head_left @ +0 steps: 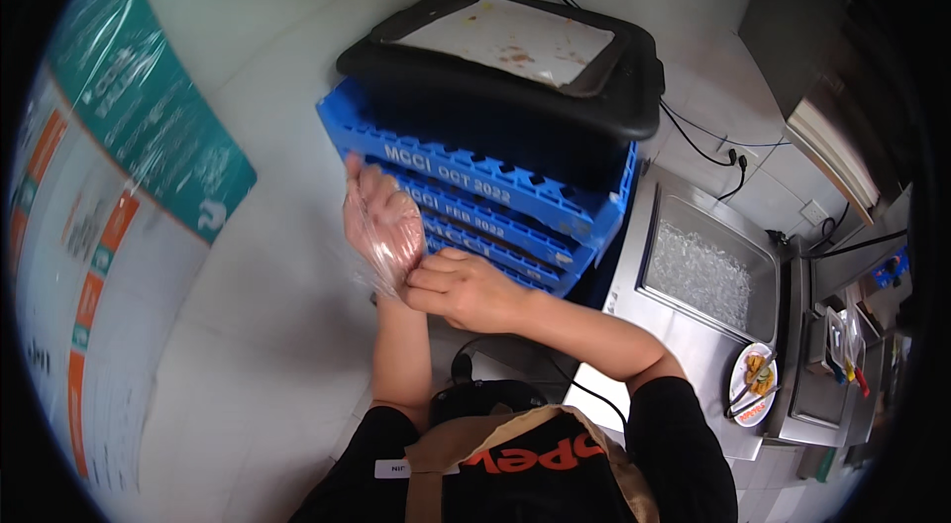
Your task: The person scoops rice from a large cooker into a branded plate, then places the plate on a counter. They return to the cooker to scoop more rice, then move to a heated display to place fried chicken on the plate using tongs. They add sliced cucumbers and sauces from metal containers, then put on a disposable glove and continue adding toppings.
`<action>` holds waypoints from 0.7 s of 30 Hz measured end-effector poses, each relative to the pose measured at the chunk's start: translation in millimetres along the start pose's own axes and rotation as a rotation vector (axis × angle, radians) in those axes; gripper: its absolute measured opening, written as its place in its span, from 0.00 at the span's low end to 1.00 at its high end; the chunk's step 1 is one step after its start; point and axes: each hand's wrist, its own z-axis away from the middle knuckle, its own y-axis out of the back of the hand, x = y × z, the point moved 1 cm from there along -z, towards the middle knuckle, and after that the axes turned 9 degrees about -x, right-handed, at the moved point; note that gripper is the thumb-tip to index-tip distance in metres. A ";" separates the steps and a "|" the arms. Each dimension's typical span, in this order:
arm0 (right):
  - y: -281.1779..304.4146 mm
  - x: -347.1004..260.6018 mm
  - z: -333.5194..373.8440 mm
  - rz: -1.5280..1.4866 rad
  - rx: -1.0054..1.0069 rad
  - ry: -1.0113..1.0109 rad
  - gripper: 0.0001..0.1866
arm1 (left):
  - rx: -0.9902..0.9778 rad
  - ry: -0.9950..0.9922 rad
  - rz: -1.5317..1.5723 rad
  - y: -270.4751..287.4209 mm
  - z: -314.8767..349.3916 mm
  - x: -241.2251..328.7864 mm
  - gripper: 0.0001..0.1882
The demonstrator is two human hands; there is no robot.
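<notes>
My left hand is inside a loose, clear plastic glove, raised in front of the blue crates. Its fingers look curled in, and I see no object in them. My right hand is closed at the left wrist, pinching the cuff of the plastic glove; the right hand itself is bare. Right behind both hands stands a stack of blue plastic crates. On top rests a black tub, and a tray with a stained white paper sheet lies over it.
A plastic-wrapped green and white stack stands at the left. To the right, a steel counter holds a basin of ice-like clear pieces and a white plate with food and tongs. Cables run along the wall and near the crates.
</notes>
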 end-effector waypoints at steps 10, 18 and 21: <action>158.1 143.0 -27.5 0.651 -0.709 -0.743 0.31 | -0.370 0.486 -1.056 15.7 -134.0 71.4 0.30; 240.9 163.7 -58.9 0.792 -0.482 -0.459 0.22 | -1.192 0.770 -1.595 26.4 -216.2 28.8 0.11; 277.1 182.2 -81.1 0.706 -0.372 -0.441 0.18 | -1.266 0.677 -1.831 55.4 -255.4 -2.1 0.09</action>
